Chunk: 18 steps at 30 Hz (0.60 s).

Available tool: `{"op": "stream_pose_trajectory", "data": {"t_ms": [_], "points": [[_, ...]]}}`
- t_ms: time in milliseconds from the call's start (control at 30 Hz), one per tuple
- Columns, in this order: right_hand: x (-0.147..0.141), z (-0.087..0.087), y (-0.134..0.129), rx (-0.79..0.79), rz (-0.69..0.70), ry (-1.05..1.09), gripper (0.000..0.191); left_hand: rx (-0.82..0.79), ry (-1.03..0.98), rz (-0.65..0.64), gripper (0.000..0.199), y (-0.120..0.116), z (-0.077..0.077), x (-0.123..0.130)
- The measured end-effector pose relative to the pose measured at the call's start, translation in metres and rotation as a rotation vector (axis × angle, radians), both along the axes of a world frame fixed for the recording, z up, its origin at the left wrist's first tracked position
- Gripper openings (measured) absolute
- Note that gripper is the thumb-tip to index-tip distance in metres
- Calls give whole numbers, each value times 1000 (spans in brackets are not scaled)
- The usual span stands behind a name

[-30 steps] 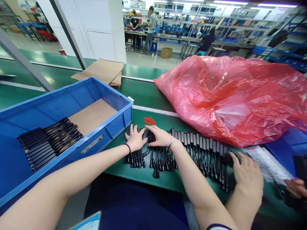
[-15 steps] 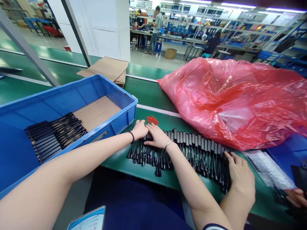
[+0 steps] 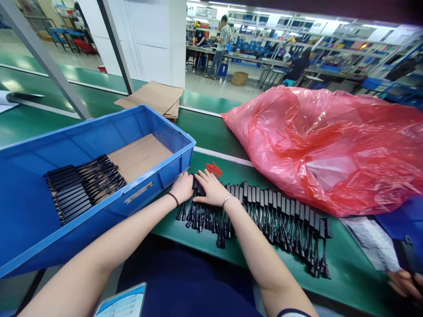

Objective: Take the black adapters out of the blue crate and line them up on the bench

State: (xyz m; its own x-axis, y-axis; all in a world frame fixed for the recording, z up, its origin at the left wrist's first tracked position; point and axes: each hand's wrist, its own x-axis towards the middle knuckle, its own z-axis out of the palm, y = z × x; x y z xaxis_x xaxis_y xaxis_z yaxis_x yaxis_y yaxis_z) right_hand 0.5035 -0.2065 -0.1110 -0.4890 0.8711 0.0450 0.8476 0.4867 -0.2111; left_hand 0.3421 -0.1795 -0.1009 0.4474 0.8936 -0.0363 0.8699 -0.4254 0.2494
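Note:
A long row of black cabled devices (image 3: 274,200) lies side by side on the green table (image 3: 350,268), cables toward me. At the row's left end my left hand (image 3: 183,188) is curled against the outermost devices; its fingertips are partly hidden, so a grip cannot be made out. My right hand (image 3: 211,189) rests flat on the devices just beside it, fingers spread. Small red pieces (image 3: 214,169) lie in a pile just beyond my right hand. More black devices (image 3: 72,193) are stacked inside the blue bin (image 3: 158,178) on the left, next to a cardboard sheet (image 3: 142,154).
A large pink plastic bag (image 3: 324,149) fills the right side behind the row. Brown cardboard sheets (image 3: 153,97) lie behind the bin. Another person's hand (image 3: 405,281) is at the lower right, near a clear plastic bag (image 3: 372,242). A metal post (image 3: 49,61) slants at left.
The other person's hand at the row's right end has gone, uncovering the devices there. My left hand has moved slightly left and down. The whole view has shifted a little.

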Motion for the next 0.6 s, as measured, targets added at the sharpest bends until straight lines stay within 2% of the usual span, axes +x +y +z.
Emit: {"op": "stream_pose_trajectory", "data": {"t_ms": [133, 267, 433, 533, 600], "points": [[-7, -4, 5, 7, 6, -1, 85, -29, -139, 34, 33, 1, -9, -5], [-6, -7, 6, 8, -8, 32, 89, -153, -287, 36, 33, 3, -14, -10], [-10, -2, 9, 28, 18, 5, 93, -214, -280, 28, 45, 2, -16, -2], [-15, -5, 12, 48, 40, -40, 81, -232, -281, 65, 46, -11, -8, -5], [-16, -10, 15, 44, 63, -74, 73, -219, -336, 56, 55, -31, 6, -16]]}}
